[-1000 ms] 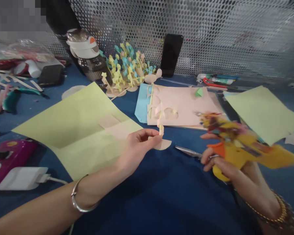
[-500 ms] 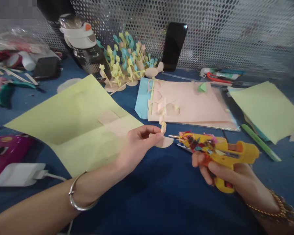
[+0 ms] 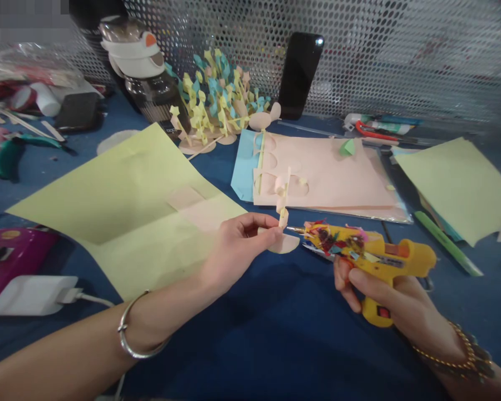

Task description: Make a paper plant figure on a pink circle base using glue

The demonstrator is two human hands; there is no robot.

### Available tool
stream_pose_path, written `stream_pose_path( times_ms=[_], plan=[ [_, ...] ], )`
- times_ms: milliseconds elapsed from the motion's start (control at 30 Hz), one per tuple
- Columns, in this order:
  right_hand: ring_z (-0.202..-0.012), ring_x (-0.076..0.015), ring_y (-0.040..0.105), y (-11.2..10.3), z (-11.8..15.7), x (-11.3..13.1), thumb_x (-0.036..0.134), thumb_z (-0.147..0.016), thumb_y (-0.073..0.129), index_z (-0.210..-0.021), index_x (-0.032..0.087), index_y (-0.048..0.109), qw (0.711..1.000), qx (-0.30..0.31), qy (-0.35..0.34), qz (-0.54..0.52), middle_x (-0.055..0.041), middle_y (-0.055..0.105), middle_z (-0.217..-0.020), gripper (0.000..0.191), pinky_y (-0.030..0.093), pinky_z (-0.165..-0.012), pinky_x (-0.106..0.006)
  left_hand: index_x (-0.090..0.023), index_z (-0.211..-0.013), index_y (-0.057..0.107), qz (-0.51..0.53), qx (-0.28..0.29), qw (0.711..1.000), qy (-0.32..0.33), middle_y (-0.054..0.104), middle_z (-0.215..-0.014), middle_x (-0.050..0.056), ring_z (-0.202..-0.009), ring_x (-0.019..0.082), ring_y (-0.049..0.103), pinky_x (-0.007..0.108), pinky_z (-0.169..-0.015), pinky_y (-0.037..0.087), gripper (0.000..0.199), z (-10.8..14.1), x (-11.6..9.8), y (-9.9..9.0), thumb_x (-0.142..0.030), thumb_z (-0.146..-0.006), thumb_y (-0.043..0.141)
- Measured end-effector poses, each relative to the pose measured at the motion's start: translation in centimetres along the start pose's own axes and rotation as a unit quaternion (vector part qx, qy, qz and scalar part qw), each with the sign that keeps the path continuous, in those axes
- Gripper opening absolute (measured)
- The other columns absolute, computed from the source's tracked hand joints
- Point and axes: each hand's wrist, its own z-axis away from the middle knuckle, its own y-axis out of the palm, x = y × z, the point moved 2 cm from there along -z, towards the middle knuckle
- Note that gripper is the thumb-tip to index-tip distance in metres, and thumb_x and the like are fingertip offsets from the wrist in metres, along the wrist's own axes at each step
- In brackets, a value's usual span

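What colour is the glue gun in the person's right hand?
The glue gun is yellow, with multicoloured scraps stuck on top; the head view shows it best.

Glue gun [image 3: 413, 259]: yellow, speckled with red, blue and black scraps
Pink card [image 3: 338, 178]: pale pink, with round cut-outs
Paper strip [image 3: 283, 217]: pale cream, before the pink card
Paper sheet [image 3: 108, 195]: pale green, left of the pink card
Paper curls [image 3: 200, 117]: yellow and turquoise, behind the pink card
Metal screen [image 3: 401, 55]: silver, dotted with round holes
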Motion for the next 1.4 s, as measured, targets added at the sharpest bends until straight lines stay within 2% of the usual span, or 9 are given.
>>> stream_pose_path(
  times_ms=[200, 500, 1000, 1400],
  plan=[
    [-0.050, -0.0110, 0.048, 0.02, -0.07, -0.11, 0.047, -0.089, 0.054, -0.075, 0.019, 0.059, 1.000, 0.000, 0.024, 0.011, 0.0011, 0.054, -0.056, 0.032, 0.039, -0.049, -0.024, -0.017, -0.082, 0.068, -0.008, -0.004, 1.000, -0.004, 0.066, -0.067, -0.002, -0.062, 0.006, 0.057, 0.017, -0.060, 0.043, 0.013, 0.01, 0.13, -0.02, -0.025, -0.074, 0.072],
    [-0.049, -0.0120, 0.049, 0.16, -0.31, 0.31, 0.048, -0.088, 0.053, -0.065, 0.020, 0.056, 0.999, -0.004, 0.004, 0.035, 0.0008, 0.053, -0.050, 0.036, 0.041, -0.048, -0.024, -0.017, -0.081, 0.068, -0.010, -0.004, 1.000, -0.009, 0.066, -0.068, -0.003, -0.061, 0.005, 0.056, 0.015, -0.057, 0.042, 0.014, 0.05, 0.11, -0.03, -0.027, -0.073, 0.074],
    [-0.050, -0.0122, 0.049, 0.27, -0.52, 0.41, 0.049, -0.088, 0.053, -0.062, 0.021, 0.054, 0.998, 0.002, 0.024, 0.052, 0.0008, 0.053, -0.051, 0.038, 0.042, -0.048, -0.024, -0.017, -0.082, 0.068, -0.012, -0.003, 1.000, -0.008, 0.066, -0.070, -0.002, -0.063, 0.006, 0.057, 0.017, -0.059, 0.042, 0.015, 0.08, 0.03, -0.02, -0.028, -0.074, 0.074],
    [-0.050, -0.0117, 0.048, 0.21, -0.41, 0.54, 0.050, -0.088, 0.053, -0.059, 0.020, 0.052, 0.999, 0.006, 0.011, 0.052, 0.0006, 0.052, -0.051, 0.041, 0.042, -0.049, -0.024, -0.017, -0.081, 0.068, -0.013, -0.005, 1.000, -0.006, 0.066, -0.070, -0.001, -0.063, 0.008, 0.057, 0.019, -0.059, 0.042, 0.016, 0.14, -0.03, 0.03, -0.029, -0.073, 0.074]
  ],
)
